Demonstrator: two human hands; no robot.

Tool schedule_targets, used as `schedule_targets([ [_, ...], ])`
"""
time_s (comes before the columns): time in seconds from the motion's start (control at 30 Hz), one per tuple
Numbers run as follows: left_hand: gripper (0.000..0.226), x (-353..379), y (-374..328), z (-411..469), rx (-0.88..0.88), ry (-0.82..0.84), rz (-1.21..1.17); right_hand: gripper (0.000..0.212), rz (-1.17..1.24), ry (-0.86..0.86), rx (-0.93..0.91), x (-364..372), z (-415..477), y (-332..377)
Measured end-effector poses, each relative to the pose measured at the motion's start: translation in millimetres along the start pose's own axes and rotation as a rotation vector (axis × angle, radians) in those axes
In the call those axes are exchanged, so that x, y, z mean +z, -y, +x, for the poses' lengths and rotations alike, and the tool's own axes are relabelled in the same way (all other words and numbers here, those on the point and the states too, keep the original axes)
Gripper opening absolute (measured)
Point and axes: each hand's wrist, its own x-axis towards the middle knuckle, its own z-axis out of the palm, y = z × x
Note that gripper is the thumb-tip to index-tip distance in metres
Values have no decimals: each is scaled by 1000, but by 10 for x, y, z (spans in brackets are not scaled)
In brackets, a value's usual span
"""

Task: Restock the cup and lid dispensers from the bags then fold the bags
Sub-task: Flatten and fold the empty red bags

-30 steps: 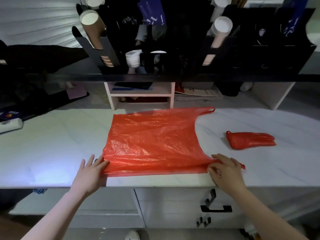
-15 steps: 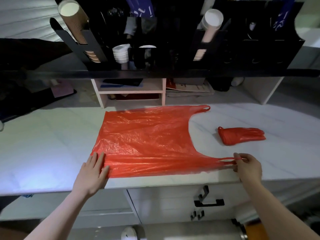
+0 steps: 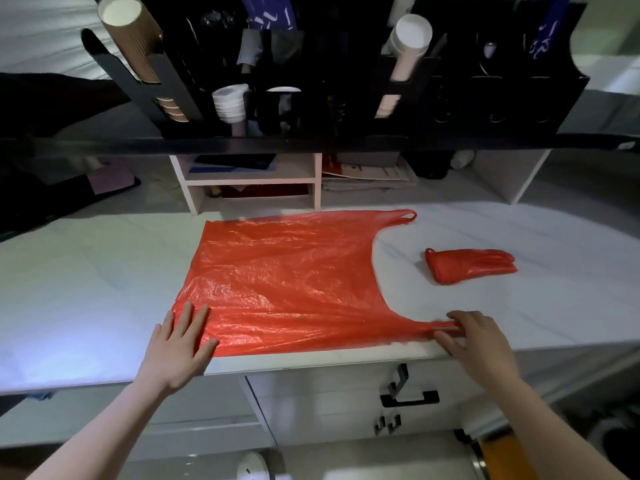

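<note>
Your forearms are running off the bottom edge, and under them a pale cabinet front with a black handle (image 3: 410,398) is showing only dimly. Your left hand (image 3: 176,344) is lying flat with fingers spread, pressing the near left corner of the red plastic bag (image 3: 287,278) onto the white marbled counter (image 3: 86,289). Your right hand (image 3: 474,337) is pinching the bag's near handle strap and covering its end. The bag is lying spread out and crinkled, thin and glossy, along the counter's front edge, its far handle loop pointing right. To its right, well apart, a second red bag (image 3: 467,266) is sitting folded into a small wedge-shaped bundle. Behind, a pale wooden shelf unit (image 3: 252,181) is holding dark flat items that are hard to make out, with stacked papers (image 3: 370,173) beside it. Farthest, the black dispenser rack (image 3: 346,98) is sitting largely in shadow, its top cut off by the frame. A ribbed brown cup stack (image 3: 135,43) is leaning in its left slot, a pale cup stack (image 3: 408,39) in a right one, and short white lids or cups (image 3: 230,102) are sitting between. Blue packets (image 3: 273,12) are carrying white writing too blurred to read.
</note>
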Motion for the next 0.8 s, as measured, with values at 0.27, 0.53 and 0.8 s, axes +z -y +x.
schedule_targets([
  [0.27,88,-100,-128,58,56,-12,117,49,11,-152,-431,175,-3,666],
  [0.53,110,0,-90,50,40,74,25,38,-103,-73,-483,200,-161,642],
  [0.8,104,-131,-235,26,27,-40,25,48,-21,117,-426,365,114,1572],
])
